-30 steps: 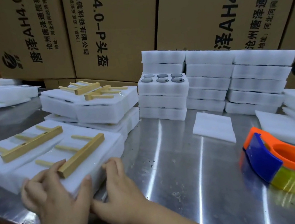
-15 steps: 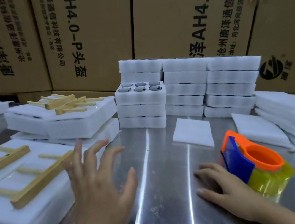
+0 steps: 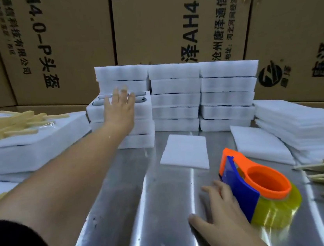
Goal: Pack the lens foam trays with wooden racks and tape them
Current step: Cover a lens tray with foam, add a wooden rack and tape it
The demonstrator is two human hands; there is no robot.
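Over the lens foam tray point(image 3: 145, 111) the left hand point(image 3: 121, 107) is spreading open; the right hand point(image 3: 220, 209) is lying flat beside the tape dispenser point(image 3: 267, 189).

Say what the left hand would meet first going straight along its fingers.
The left hand would likely meet the open lens tray first; its fingers overlap it, but contact is unclear.

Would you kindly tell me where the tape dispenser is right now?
Head view, lower right: the tape dispenser sits on the metal table, beside the right hand and near the loose foam sheet.
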